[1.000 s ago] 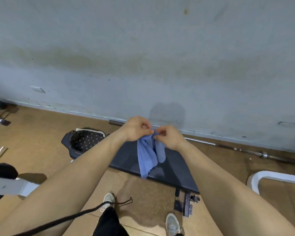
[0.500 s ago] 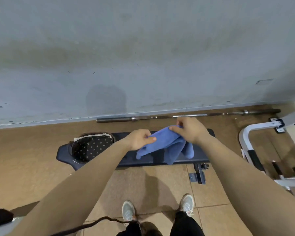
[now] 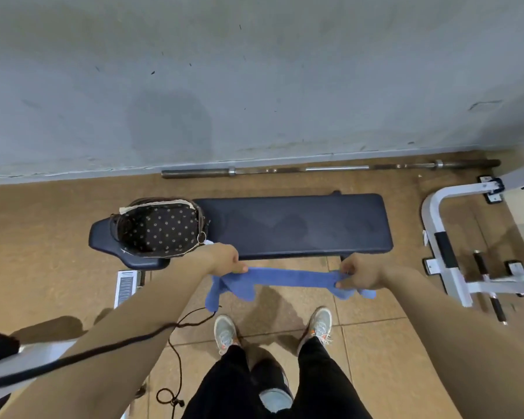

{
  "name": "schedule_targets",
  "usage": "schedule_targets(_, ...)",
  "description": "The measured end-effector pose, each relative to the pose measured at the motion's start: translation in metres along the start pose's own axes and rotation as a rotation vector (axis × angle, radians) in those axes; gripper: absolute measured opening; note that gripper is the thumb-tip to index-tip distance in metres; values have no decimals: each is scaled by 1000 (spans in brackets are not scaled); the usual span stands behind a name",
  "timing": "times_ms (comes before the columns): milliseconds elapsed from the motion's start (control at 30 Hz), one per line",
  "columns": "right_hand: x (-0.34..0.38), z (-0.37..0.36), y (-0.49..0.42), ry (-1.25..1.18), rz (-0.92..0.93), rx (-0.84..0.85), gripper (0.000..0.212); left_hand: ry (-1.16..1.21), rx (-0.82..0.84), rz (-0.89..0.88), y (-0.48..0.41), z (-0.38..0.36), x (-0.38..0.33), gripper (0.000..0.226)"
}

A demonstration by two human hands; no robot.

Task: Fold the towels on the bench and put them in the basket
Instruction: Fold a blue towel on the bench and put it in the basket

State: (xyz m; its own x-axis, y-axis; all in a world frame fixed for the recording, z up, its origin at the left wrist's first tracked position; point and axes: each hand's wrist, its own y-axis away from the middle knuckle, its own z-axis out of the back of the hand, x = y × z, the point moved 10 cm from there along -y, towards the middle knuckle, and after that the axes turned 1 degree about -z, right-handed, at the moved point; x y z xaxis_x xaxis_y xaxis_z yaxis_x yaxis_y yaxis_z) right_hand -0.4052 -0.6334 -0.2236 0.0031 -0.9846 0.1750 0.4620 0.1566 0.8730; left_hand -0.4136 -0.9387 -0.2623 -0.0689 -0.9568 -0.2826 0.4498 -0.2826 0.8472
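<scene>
A blue towel (image 3: 288, 277) is stretched in a narrow band between my two hands, in the air in front of the bench. My left hand (image 3: 224, 261) grips its left end, where loose cloth hangs down. My right hand (image 3: 359, 275) grips the right end, with a short tail past the fist. The dark padded bench (image 3: 300, 225) lies across the floor just beyond the towel. A basket (image 3: 158, 228) with a dark dotted lining stands on the bench's left end and looks empty.
A barbell (image 3: 330, 169) lies along the wall behind the bench. A white metal frame (image 3: 448, 255) stands at the right. A black cable (image 3: 176, 352) trails across the tiled floor by my feet (image 3: 273, 328). A grey frame part sits at lower left.
My hands have moved apart and toward me, pulling the bunched towel out into a long band off the bench. The view has tilted down and shifted right.
</scene>
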Motion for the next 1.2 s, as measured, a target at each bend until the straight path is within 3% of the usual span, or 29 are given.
schedule_targets(133,-24,8,-48,129,-53,-8,41,-24,-65,30,-40,4,14,35)
schedule_targets(433,-71,82,-265,197,-125,-372,30,183,-545,12,-249,58,59,24)
schedule_targets(667,-109,104,-416,226,-163,-546,40,-14,-921,51,-378,83,84,30)
schedule_targets(967,-119,117,-443,33,-180,-871,36,51,-1181,60,-383,100,88,24)
schedule_targets(1067,-111,96,-413,-59,-177,-1042,49,149,-1288,39,-353,78,88,32)
schedule_targets(1133,-92,73,-389,0,-107,-1150,53,213,-1292,44,-338,51,92,39)
schedule_targets(1200,-63,39,-377,42,20,-1156,53,314,-1253,71,-328,18,102,47)
